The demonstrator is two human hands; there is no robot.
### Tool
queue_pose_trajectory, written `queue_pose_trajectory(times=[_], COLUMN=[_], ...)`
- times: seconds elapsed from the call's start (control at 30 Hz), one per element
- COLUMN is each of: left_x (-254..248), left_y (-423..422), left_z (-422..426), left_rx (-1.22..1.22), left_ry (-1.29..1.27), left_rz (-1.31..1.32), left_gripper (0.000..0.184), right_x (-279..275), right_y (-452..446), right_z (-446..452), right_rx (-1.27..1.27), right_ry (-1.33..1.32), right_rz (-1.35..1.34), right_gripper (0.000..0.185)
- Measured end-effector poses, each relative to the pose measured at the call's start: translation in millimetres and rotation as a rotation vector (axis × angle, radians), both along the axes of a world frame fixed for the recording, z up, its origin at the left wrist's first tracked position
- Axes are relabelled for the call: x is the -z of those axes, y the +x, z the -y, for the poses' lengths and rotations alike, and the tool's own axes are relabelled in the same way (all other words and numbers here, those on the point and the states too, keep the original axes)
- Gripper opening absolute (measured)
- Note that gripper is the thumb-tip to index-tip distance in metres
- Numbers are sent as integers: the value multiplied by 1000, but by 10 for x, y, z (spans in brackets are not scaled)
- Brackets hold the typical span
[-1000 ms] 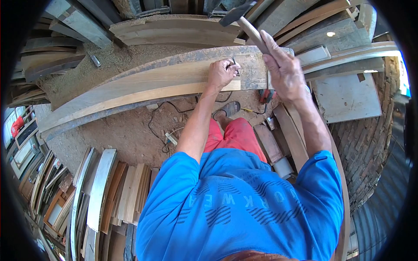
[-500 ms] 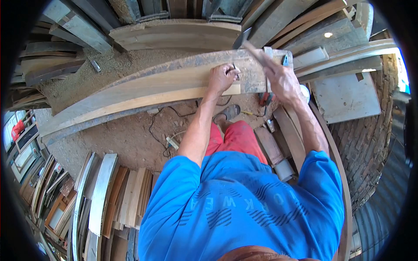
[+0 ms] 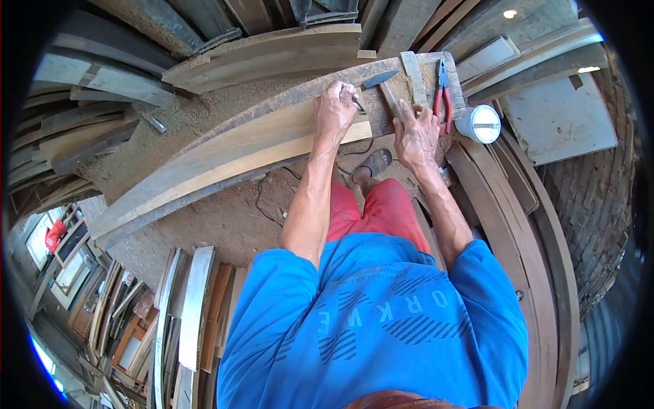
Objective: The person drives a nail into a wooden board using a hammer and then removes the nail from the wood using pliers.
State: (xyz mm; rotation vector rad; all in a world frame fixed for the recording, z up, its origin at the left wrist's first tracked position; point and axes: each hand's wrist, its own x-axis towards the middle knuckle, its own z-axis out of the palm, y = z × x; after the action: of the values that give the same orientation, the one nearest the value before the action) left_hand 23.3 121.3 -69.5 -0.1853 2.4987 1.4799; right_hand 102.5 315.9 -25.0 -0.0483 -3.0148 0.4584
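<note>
My right hand [image 3: 417, 134] is wrapped around the wooden handle of a hammer [image 3: 391, 99]. The hammer's dark, tapered head is low over the bench, near my other hand. My left hand [image 3: 336, 109] is closed on a thin dark metal piece [image 3: 360, 103], whose lower end points down at the board; its exact kind is hard to make out. Under that hand lies a long curved wooden board [image 3: 231, 145], pale along its near edge, on a worn plank bench [image 3: 266, 102].
Red-handled pliers [image 3: 443, 95] and a flat wood strip [image 3: 413, 76] lie on the bench's right end. A white tub [image 3: 485, 125] stands beside it. Curved timbers [image 3: 272, 58] lean behind, and stacked boards [image 3: 197, 307] stand at lower left. A cord [image 3: 262, 198] crosses the dirt floor.
My right hand has brought the hammer down from its raised position toward the bench. My left hand still grips the metal piece. The camera view has shifted, showing the pliers and tub more fully.
</note>
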Motion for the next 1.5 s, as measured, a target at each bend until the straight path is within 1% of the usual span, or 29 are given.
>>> queue_pose_trajectory(times=[0.03,0.13,0.17,0.2,0.27,0.3,0.37,0.4,0.43,0.53,0.57,0.63,0.73,0.77,0.87,0.9,1.0,1.03,1.07,1.13,1.17,1.27,1.3,1.4,1.47,1.5], left_x=[-20,-169,-231,-244,-197,-160,-108,-106,55,119,103,-115,-297,-305,-132,-145,-447,-474,-506,-805,-727,-452,-547,-504,-503,-517], left_y=[24,20,-4,-47,-133,-240,-374,-418,-439,-373,-383,-412,-501,-547,-503,-529,-552,-535,-485,-351,-244,-85,-114,-105,-198,-219], left_z=[-5,-8,-8,-17,-4,9,-148,-226,-244,-198,-150,-61,-157,-209,-179,-106,20,70,54,-177,-190,-23,-32,225,456,537], left_rx=[-23,-36,-39,-73,-143,-196,-6,89,182,267,294,344,427,502,471,491,286,334,392,501,533,625,644,549,464,417], left_ry=[21,65,77,82,81,191,-12,-115,-226,-374,-316,-203,-274,-388,-380,-413,-87,-168,-327,-645,-704,-647,-662,-608,-649,-668], left_rz=[3,87,127,219,416,471,360,308,216,-47,2,103,174,184,60,108,507,438,447,459,437,191,207,134,176,198], left_gripper=[28,29,30,29,30,31,30,30,29,29,29,29,30,30,33,33,33,36,36,39,40,35,32,28,28,29], right_x=[-44,-218,-127,60,187,167,150,185,215,185,164,187,239,252,171,152,204,231,263,257,242,198,189,111,62,90], right_y=[-6,-125,-86,-38,-14,-6,-31,-27,-6,18,5,22,49,55,37,32,58,74,85,73,75,32,12,-64,-115,-152], right_z=[55,376,420,474,526,533,502,508,501,521,515,515,516,506,473,468,492,504,506,493,487,480,461,412,357,356], right_rx=[58,235,236,233,227,227,265,245,248,269,282,299,302,299,294,293,299,302,297,283,291,307,306,303,325,302], right_ry=[-136,-464,-490,-516,-554,-563,-576,-547,-571,-605,-608,-643,-677,-682,-696,-701,-699,-696,-693,-683,-678,-676,-682,-657,-626,-627], right_rz=[85,777,746,715,699,712,731,738,716,729,740,725,701,698,725,731,691,671,677,692,702,718,719,713,699,645], right_gripper=[30,32,34,36,39,41,42,41,41,41,41,42,43,43,43,43,44,44,45,46,47,48,48,44,41,38])
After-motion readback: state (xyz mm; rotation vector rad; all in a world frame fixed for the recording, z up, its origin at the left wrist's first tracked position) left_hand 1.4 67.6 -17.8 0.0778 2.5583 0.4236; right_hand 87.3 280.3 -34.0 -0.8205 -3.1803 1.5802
